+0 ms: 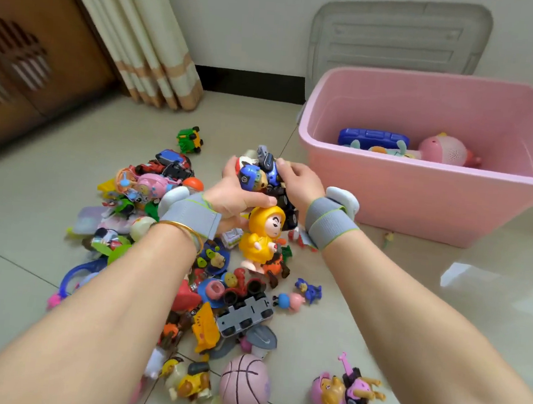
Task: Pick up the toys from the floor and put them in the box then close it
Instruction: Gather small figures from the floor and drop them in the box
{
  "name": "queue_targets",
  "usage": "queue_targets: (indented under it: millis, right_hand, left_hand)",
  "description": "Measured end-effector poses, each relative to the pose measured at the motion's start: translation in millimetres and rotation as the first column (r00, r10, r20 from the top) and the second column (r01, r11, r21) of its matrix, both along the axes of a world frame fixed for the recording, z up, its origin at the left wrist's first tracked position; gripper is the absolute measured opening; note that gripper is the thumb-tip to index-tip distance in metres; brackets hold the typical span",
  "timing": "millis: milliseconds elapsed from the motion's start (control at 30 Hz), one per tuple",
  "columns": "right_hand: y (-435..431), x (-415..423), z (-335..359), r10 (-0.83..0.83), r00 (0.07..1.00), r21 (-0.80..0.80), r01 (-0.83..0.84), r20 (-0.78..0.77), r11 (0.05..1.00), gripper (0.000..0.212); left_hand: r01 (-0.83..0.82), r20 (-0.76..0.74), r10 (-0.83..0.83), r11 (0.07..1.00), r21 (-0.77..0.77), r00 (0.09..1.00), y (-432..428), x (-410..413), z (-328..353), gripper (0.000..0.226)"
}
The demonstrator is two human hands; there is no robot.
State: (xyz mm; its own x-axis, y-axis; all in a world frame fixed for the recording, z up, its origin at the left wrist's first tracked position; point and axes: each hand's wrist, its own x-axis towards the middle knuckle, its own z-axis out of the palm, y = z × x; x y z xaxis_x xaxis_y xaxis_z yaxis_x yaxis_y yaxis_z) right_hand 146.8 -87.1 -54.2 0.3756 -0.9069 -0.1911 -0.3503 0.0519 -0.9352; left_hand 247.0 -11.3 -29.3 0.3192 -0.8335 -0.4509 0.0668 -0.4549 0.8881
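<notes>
- A big pile of toys point(210, 294) lies on the floor point(30, 211). A green car point(190, 139) sits at its far edge and a pink ball point(244, 385) at its near edge.
- The left hand point(233, 198) curls round a blue dog toy point(251, 176) and some other toys from the left side. Its thumb lies on the head of a yellow raincoat doll point(264, 231).
- The right hand point(298, 180) grips the same bunch from the right. Its fingers point(283, 167) bend over the top of it.
- A pink dog toy point(344, 395) lies alone on the floor beside the right arm.
- The pink box point(421, 203) stands open on the floor, just right of the hands. A blue toy point(373, 139), a soft pale blue toy point(390, 150) and a round pink toy point(442, 150) lie in it.
- The lid point(401, 35) leans on the wall behind the box.
</notes>
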Motion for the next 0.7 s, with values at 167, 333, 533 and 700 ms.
queue_targets:
  millis: [167, 333, 533, 700]
  right_hand:
    - [-24.9, 18.2, 62.2, -0.040, 0.993, -0.159, 0.058, 0.112, 0.986, 0.040]
    - [-63.2, -34.0, 92.1, -0.182, 0.937, -0.234, 0.257, 0.300, 0.937, 0.029]
    - [-112.7, -135.7, 93.8, -0.417, 0.743, -0.173, 0.571, 0.523, 0.802, 0.038]
    - [-133.7, -193.7, 53.9, -0.602, 0.664, -0.032, 0.683, 0.443, 0.730, 0.027]
  left_hand:
    - [-0.011, 0.080, 0.028, 0.979, -0.204, 0.996, -22.1, 14.7, 48.9, 0.107]
    - [0.176, 0.271, -0.094, 0.939, -0.294, 0.958, -75.3, -27.1, 81.0, 0.132]
    - [0.516, 0.643, -0.273, 0.826, -0.224, 0.716, -155.8, -118.2, 103.4, 0.123]
    - [0.643, 0.773, -0.235, 0.716, -0.272, 0.589, -179.4, -180.0, 72.7, 0.099]
